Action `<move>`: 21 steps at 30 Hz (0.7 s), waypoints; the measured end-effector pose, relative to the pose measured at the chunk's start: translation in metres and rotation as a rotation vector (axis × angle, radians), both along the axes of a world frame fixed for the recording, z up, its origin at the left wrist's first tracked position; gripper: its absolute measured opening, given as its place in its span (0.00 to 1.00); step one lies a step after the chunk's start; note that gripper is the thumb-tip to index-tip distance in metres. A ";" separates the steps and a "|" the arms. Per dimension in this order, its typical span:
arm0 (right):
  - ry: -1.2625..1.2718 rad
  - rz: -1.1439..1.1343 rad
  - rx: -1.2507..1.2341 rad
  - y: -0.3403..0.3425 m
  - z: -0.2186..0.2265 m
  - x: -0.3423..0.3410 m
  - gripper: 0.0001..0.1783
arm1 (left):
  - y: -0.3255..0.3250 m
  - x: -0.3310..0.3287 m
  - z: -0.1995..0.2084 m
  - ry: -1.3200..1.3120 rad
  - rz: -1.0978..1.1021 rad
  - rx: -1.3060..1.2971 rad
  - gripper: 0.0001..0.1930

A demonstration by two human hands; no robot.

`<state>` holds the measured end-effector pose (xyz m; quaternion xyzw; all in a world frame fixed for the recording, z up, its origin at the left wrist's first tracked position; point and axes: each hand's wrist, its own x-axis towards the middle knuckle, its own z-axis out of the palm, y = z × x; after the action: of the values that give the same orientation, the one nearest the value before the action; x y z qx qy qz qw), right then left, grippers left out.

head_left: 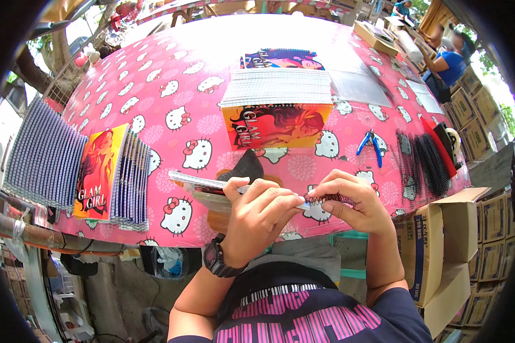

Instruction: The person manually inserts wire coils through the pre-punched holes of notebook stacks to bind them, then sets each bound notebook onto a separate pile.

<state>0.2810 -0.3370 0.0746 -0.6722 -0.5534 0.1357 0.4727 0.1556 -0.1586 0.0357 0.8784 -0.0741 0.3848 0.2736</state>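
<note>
Head view: left hand (260,207) is gripping a thin white-edged notebook (197,180). Right hand (360,204) is pinching a dark spiral coil (340,198).

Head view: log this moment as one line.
left hand: grips booklet | right hand: holds coil at booklet's end | ahead: booklet stack | right side: pliers, spare coils

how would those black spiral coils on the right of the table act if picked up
The black coils would probably flex and spring, being thin open spirals. They look light for their bulk, the loops being hollow. Lying heaped together, they may tangle.
</note>
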 end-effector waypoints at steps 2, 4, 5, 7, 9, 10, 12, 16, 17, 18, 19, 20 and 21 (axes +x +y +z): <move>0.006 0.014 -0.011 0.002 0.000 -0.001 0.12 | -0.001 -0.002 -0.003 -0.027 0.009 0.020 0.08; 0.008 0.025 -0.029 0.003 0.001 -0.002 0.11 | -0.001 -0.005 -0.005 -0.043 0.005 0.030 0.08; -0.005 0.025 -0.038 0.002 0.002 -0.003 0.11 | -0.001 -0.005 -0.006 -0.052 0.002 0.026 0.08; -0.031 0.027 -0.055 0.001 0.003 -0.004 0.11 | -0.001 -0.006 -0.008 -0.072 -0.004 0.017 0.08; -0.061 0.027 -0.050 -0.002 0.003 -0.004 0.11 | -0.002 -0.007 -0.010 -0.068 -0.002 0.008 0.08; -0.076 0.028 -0.047 -0.003 0.004 -0.004 0.10 | -0.002 -0.007 -0.010 -0.066 -0.001 0.004 0.08; -0.090 0.033 -0.042 -0.004 0.003 -0.005 0.11 | -0.002 -0.007 -0.009 -0.063 -0.006 0.015 0.08; -0.108 0.059 -0.065 -0.006 0.006 -0.005 0.11 | -0.002 -0.006 -0.005 -0.059 0.007 -0.020 0.08; -0.108 0.056 -0.075 -0.007 0.005 -0.004 0.11 | -0.003 -0.005 -0.003 -0.046 0.018 -0.017 0.07; -0.109 0.054 -0.084 -0.009 0.005 -0.004 0.11 | -0.004 -0.004 0.000 -0.034 0.028 -0.014 0.07; -0.110 0.051 -0.094 -0.009 0.005 -0.003 0.12 | -0.004 -0.002 0.002 -0.022 0.038 -0.010 0.07; -0.116 0.033 -0.105 -0.009 0.005 -0.003 0.12 | -0.005 -0.001 0.004 -0.015 0.043 -0.016 0.07; -0.121 0.015 -0.115 -0.009 0.006 -0.004 0.12 | -0.005 0.001 0.006 -0.007 0.047 -0.022 0.07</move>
<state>0.2770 -0.3458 0.0804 -0.7013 -0.5772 0.1298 0.3978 0.1563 -0.1638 0.0421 0.8755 -0.0500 0.3951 0.2737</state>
